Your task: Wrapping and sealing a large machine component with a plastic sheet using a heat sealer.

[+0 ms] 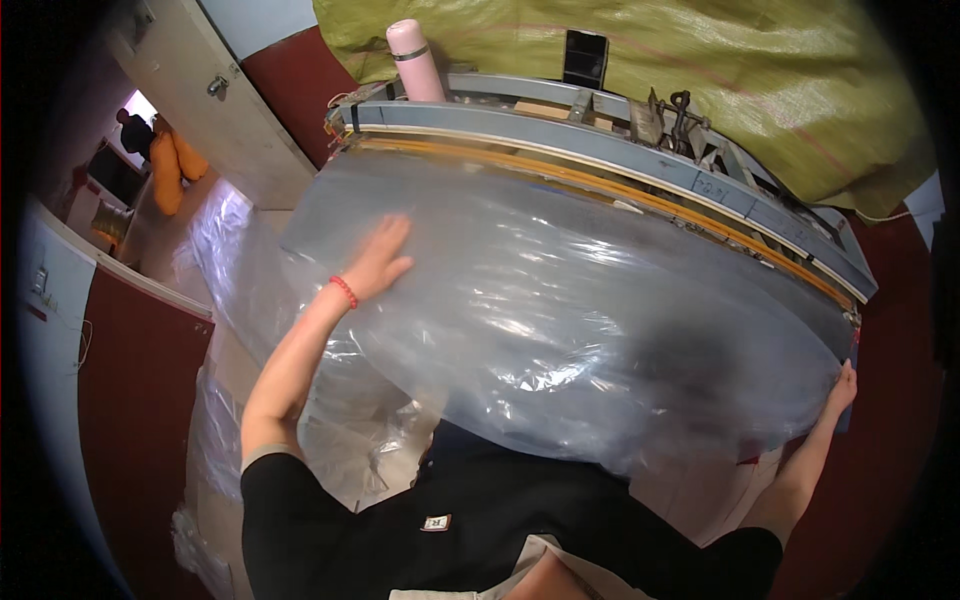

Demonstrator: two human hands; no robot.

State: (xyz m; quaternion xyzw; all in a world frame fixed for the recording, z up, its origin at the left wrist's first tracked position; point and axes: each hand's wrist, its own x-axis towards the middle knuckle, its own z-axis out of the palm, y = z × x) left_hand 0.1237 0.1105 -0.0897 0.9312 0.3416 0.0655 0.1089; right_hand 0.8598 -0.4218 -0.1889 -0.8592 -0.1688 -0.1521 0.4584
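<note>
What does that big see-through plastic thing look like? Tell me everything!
The clear plastic sheet is a big, thin, shiny film, puffed up like a bubble and full of wrinkles that catch the light. It spreads over a long grey machine with a yellow strip, and spills down toward the floor on the left. The left hand lies flat on top of it. The right hand grips its far right edge.

A dark rectangular phone screen (585, 58) stands upright against the yellow-green sack (700, 70)

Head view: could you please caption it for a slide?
Left hand flat on clear plastic sheet; right hand at its edge.
</note>
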